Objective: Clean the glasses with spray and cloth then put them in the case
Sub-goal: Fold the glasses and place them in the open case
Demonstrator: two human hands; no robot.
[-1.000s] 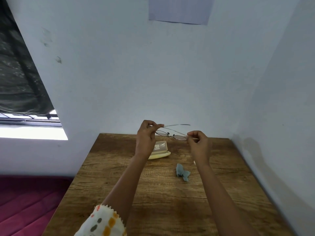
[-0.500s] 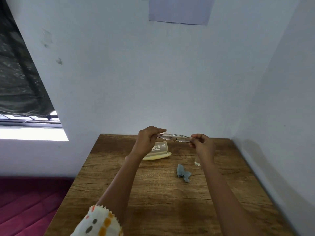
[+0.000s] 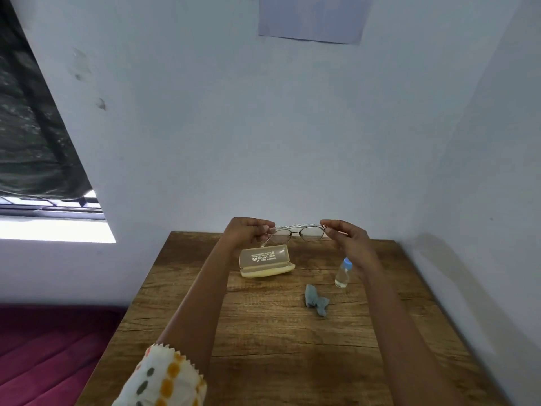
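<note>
Glasses [image 3: 296, 232] turned lenses-forward, both hands pinching ends, bottle [image 3: 343, 273] unhidden

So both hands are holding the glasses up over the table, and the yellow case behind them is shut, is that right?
Not quite. In the head view the case lies open on the table, its lid raised. The rest holds: the left hand and right hand hold the glasses above the table.

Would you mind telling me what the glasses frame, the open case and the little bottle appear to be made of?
Glasses: thin wire rims with a pale sheen, probably metal.
Case: smooth, rigid cream-yellow shell with printed lettering inside the lid, likely plastic.
Bottle: see-through body, blue cap; clear plastic or possibly glass.
</note>
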